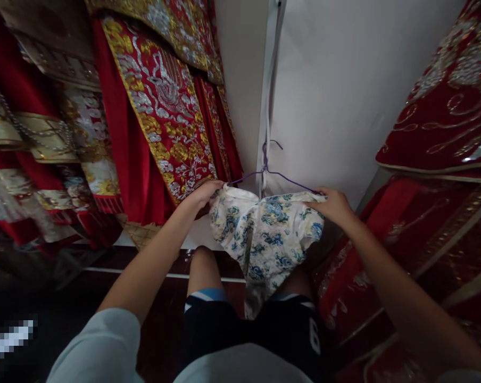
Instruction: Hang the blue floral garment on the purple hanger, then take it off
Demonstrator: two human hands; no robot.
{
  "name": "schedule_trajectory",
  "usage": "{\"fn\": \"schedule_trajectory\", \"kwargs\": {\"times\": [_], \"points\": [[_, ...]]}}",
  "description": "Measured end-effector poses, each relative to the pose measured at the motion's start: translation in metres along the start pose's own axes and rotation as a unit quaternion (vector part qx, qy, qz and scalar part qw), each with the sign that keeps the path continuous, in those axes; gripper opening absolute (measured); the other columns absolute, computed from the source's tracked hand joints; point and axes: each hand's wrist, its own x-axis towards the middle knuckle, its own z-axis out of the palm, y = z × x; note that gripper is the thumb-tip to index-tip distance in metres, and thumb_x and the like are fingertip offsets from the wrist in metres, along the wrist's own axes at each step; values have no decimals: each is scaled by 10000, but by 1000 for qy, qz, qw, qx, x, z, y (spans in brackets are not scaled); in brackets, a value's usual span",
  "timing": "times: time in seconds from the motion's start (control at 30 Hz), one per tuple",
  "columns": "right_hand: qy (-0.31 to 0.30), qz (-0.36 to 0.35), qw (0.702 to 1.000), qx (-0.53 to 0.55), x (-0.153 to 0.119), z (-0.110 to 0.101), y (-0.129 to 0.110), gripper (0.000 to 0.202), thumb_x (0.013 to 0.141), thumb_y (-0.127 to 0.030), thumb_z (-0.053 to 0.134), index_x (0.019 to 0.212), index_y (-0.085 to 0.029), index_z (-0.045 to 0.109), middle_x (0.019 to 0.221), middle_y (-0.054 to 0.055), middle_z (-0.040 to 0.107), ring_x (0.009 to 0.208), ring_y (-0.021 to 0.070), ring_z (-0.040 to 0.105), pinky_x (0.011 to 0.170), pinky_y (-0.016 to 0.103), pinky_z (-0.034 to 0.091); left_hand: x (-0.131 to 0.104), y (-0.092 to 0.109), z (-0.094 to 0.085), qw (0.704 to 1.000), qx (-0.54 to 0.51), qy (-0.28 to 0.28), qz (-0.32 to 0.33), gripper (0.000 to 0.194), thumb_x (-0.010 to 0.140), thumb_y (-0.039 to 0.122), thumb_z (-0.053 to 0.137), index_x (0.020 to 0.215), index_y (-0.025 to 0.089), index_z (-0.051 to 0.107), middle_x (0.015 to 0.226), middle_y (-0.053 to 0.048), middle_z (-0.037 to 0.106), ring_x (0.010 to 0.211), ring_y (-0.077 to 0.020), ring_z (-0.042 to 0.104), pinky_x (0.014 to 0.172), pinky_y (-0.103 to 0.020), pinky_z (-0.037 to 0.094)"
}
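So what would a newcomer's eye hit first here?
Probably the red panel with gold and silver embroidery, hanging upper left, with beaded dark red fabric at upper right. Then the pale floral garment at centre, on a purple hanger, held between left hand and right hand.

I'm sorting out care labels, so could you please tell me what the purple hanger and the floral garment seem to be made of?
The purple hanger looks like coated metal wire, judging by its thin, bent line; plastic is possible. The floral garment seems a light woven fabric, perhaps cotton, matte with soft creases; the exact fibre can't be told.
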Motion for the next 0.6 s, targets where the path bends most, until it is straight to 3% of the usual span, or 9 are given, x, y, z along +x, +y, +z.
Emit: {"fn": "schedule_trajectory", "kwargs": {"times": [0.17, 0.3, 0.43, 0.53, 0.6], "points": [[-11, -13, 1000, 3, -5, 6, -3, 353, 671, -334, 726, 971, -150, 744, 995, 129, 743, 914, 308, 681, 817, 379, 501, 15, 33, 29, 997, 66, -28, 29, 159, 760, 208, 507, 609, 171, 538, 542, 17, 497, 517, -112, 412, 531, -232, 344], [-43, -30, 998, 22, -10, -3, -2, 287, 724, -358, 673, 905, -154, 762, 921, 110, 755, 879, 300, 686, 773, 361, 505, 23, 56, 53, 989, 118, -35, 82, 219, 778, 148, 495, 560, 165, 505, 563, 16, 475, 577, -125, 415, 610, -259, 341], [-127, 12, 985, 113, -16, -21, -1, 325, 709, -479, 703, 824, -181, 762, 763, 43, 745, 709, 249, 669, 605, 309, 492, 23, 57, 50, 956, 243, 30, 159, 206, 846, 202, 468, 685, 167, 591, 673, -13, 572, 702, -171, 514, 692, -283, 365], [-203, 115, 940, 250, -22, -32, -3, 354, 624, -479, 789, 797, -174, 746, 721, 43, 736, 605, 205, 645, 536, 281, 480, 20, 49, 39, 932, 288, 105, 194, 172, 869, 258, 479, 793, 165, 602, 758, -37, 625, 753, -184, 556, 703, -281, 381], [-237, 191, 878, 369, -24, -34, -9, 389, 585, -482, 811, 807, -174, 732, 751, 68, 745, 619, 220, 663, 583, 314, 519, 19, 42, 34, 931, 282, 134, 190, 160, 864, 290, 510, 789, 165, 576, 737, -37, 616, 721, -180, 550, 686, -278, 383]]}}
